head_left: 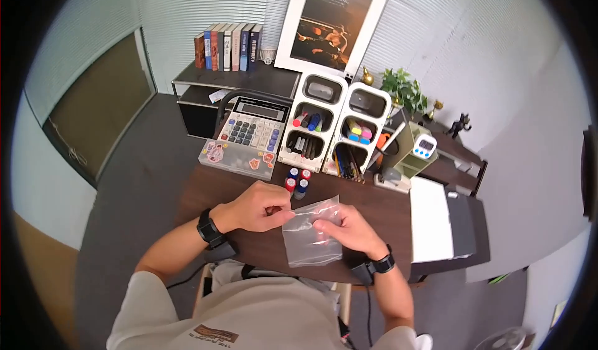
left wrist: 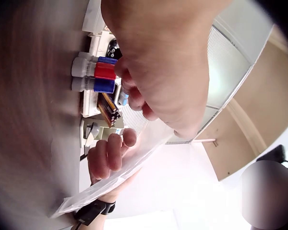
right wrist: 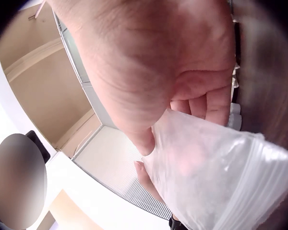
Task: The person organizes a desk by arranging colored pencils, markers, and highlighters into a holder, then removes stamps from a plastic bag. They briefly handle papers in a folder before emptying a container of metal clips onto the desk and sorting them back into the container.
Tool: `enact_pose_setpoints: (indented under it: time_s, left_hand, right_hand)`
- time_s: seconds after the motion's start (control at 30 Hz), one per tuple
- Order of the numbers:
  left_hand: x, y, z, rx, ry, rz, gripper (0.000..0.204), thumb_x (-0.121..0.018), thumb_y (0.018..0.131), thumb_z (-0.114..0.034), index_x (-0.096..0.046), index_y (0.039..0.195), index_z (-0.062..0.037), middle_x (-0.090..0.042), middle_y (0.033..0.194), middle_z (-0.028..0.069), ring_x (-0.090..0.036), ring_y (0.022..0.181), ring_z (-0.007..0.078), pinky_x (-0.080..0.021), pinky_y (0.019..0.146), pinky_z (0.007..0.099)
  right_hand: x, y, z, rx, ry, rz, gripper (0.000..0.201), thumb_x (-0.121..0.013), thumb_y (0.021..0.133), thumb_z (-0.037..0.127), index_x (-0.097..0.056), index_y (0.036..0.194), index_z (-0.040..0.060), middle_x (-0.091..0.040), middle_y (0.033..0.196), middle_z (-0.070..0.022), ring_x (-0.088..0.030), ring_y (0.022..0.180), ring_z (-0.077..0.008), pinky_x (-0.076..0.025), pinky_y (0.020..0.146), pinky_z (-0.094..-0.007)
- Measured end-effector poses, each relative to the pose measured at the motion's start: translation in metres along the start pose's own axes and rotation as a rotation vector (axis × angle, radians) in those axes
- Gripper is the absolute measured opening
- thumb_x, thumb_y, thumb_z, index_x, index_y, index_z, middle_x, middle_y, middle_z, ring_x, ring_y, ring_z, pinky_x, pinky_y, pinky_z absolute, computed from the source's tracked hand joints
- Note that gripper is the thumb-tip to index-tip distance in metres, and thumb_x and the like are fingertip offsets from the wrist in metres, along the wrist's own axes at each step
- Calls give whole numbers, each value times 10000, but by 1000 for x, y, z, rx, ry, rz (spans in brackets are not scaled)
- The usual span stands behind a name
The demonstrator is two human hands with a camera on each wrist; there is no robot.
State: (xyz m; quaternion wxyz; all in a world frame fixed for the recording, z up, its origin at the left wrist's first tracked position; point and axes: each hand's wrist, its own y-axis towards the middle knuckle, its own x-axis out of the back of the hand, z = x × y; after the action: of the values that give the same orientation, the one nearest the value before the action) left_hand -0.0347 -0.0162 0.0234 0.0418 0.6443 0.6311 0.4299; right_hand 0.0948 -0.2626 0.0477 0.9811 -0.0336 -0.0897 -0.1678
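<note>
Pinching thumb-uppermost, the right hand [head_left: 354, 230] holds a clear zip-lock bag [head_left: 304, 244] beside the curled left hand [head_left: 258, 208], whose grip cannot be told.

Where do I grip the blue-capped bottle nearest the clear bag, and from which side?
Pinching the blue cap from above is probably best: the bottle stands upright, cap up, and the other bottles crowd its far side, leaving little room there.

This is looking like an office: a calculator [head_left: 250, 129] is lying beside white pen organizers [head_left: 317, 104] along a brown desk [head_left: 386, 216], and books [head_left: 228, 49] are standing on a black side table [head_left: 271, 82].
</note>
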Motion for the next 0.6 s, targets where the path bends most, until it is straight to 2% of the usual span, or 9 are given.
enact_pose_setpoints:
  time_s: [0.13,0.23,0.27,0.4,0.5,0.53,0.6]
  left_hand:
    - [0,3,-4,-71,28,-3,274,-770,877,-85,-559,707,-47,-512,629,60,-503,504,209,-369,477,342]
    - [1,7,-8,-73,45,18,293,-760,875,-50,-542,680,-41,-499,609,62,-500,500,228,-367,477,356]
    - [0,7,-9,-89,65,8,294,-751,877,-34,-540,673,-40,-496,604,61,-503,502,233,-369,479,361]
    - [1,6,-8,-110,87,49,279,-716,903,-13,-556,675,-33,-525,610,67,-510,506,231,-388,489,358]
    - [-5,0,-11,-29,13,-188,293,-618,997,-41,-592,710,9,-591,647,84,-517,520,175,-406,510,319]
    - [-5,-2,-11,-38,15,-167,293,-618,997,-41,-592,710,9,-591,647,84,-517,520,175,-406,510,319]
    - [-2,-7,-12,84,-28,-353,302,-575,1005,-25,-593,707,18,-584,635,85,-522,528,166,-396,512,303]
  right_hand:
    - [0,2,-3,-54,140,-28,233,-718,1035,212,-698,1187,37,-706,953,20,-634,832,-32,-534,667,-241]
    - [12,5,-11,40,94,15,187,-720,1037,208,-698,1121,42,-664,937,64,-549,825,2,-456,704,-205]
    - [15,4,-10,-28,145,13,183,-720,1036,203,-698,1130,48,-658,927,72,-540,821,8,-451,688,-210]
    - [34,2,-13,-5,162,48,194,-701,1046,207,-685,1151,46,-682,947,54,-596,826,-12,-496,702,-216]
    - [47,-3,-13,-3,154,119,187,-682,1054,194,-670,1157,39,-701,967,33,-636,841,-29,-529,723,-221]
    - [48,-3,-12,8,129,173,190,-676,1057,200,-667,1155,38,-707,973,26,-643,847,-31,-531,730,-223]
    - [46,-4,-10,63,151,155,199,-677,1056,210,-676,1150,35,-712,959,25,-651,850,-35,-535,746,-228]
